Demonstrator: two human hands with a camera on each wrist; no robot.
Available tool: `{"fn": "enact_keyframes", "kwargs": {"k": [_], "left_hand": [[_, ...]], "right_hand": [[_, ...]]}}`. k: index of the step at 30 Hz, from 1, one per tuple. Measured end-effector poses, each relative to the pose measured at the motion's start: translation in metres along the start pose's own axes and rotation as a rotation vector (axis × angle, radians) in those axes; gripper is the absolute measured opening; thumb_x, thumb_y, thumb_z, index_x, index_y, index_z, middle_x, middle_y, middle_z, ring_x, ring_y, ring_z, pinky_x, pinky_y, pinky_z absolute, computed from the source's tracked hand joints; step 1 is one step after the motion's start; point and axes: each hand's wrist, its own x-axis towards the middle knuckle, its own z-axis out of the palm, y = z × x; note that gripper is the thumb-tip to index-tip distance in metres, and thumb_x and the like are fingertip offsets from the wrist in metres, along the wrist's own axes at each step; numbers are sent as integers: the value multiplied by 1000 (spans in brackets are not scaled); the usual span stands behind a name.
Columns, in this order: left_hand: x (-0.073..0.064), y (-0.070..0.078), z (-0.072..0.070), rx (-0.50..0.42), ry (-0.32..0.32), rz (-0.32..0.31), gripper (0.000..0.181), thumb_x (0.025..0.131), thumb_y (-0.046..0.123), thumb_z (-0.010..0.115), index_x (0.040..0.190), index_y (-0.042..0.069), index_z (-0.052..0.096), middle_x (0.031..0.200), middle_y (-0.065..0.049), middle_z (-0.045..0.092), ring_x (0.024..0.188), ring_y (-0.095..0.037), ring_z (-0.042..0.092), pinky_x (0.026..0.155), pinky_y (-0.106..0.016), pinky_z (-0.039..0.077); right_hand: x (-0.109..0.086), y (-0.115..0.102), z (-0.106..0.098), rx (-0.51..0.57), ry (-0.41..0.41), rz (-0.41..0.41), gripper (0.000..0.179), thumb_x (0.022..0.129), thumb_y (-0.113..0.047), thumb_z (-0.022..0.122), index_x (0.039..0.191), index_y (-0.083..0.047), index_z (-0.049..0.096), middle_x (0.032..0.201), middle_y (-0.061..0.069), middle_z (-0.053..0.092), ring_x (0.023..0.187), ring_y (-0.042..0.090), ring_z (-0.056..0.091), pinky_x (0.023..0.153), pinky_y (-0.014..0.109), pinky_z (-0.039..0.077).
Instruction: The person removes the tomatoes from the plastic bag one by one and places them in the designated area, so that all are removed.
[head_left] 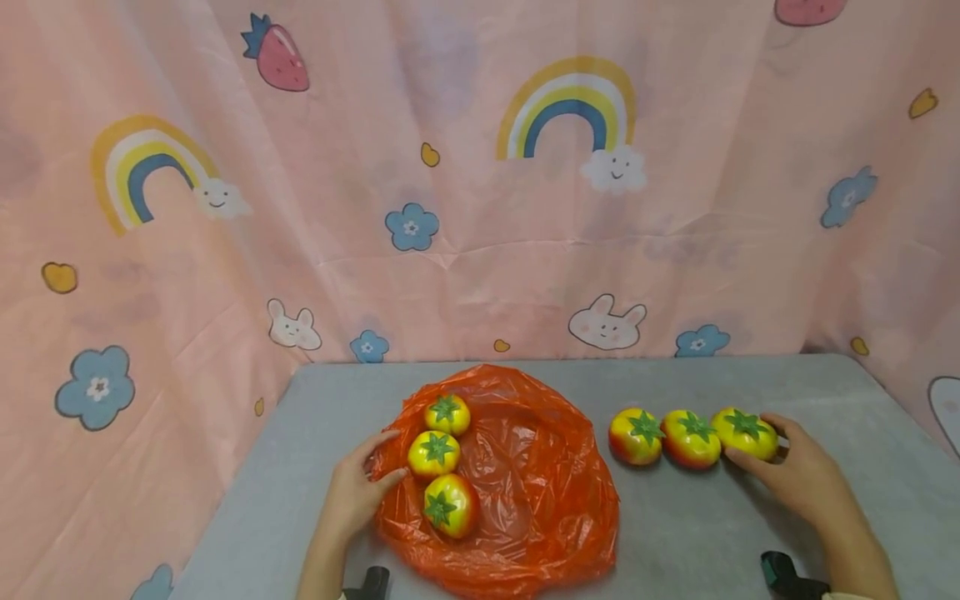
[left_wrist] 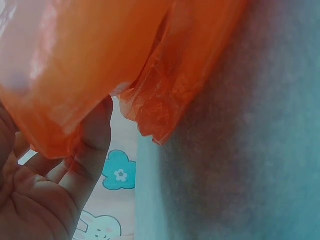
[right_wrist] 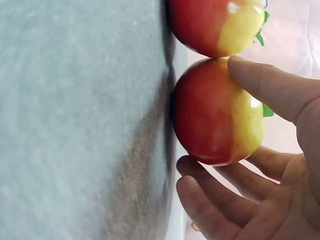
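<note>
A crumpled orange-red plastic bag (head_left: pixel 525 467) lies spread on the grey table. Three yellow-and-red toy tomatoes with green star-shaped tops sit in a column on its left side: a far one (head_left: pixel 447 415), a middle one (head_left: pixel 434 454) and a near one (head_left: pixel 452 506). My left hand (head_left: pixel 363 492) holds the bag's left edge, its fingers partly behind the film (left_wrist: pixel 60 70). On the right, three similar tomatoes stand in a touching row: left (head_left: pixel 635 437), middle (head_left: pixel 692 439) and right (head_left: pixel 745 433). My right hand (head_left: pixel 802 467) grips the rightmost tomato (right_wrist: pixel 215 115) between thumb and fingers.
The grey table (head_left: pixel 675 533) reaches back to a pink curtain (head_left: pixel 480 283) printed with rainbows, flowers and rabbits. Dark wrist-worn devices show at the lower edge, one (head_left: pixel 373 583) by the left wrist and one (head_left: pixel 783 575) by the right.
</note>
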Motion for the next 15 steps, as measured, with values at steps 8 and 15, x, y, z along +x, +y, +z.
{"fn": "enact_keyframes", "kwargs": {"k": [8,15], "left_hand": [[1,1,-2,15,1,-13,52,86,8,76,136,17,60,147,-19,53,129,-41,57,95,-49,57],[0,0,-2,21,12,-9,53,86,9,77,136,17,60,146,-20,53,130,-42,56,97,-51,56]], "right_hand": [[0,2,-5,-31,-18,-7,120,84,-73,60,153,10,10,148,45,20,123,59,38,103,73,35],[-1,4,-7,-57,-25,2,120,81,-76,60,152,10,14,147,45,24,123,59,37,103,75,32]]}}
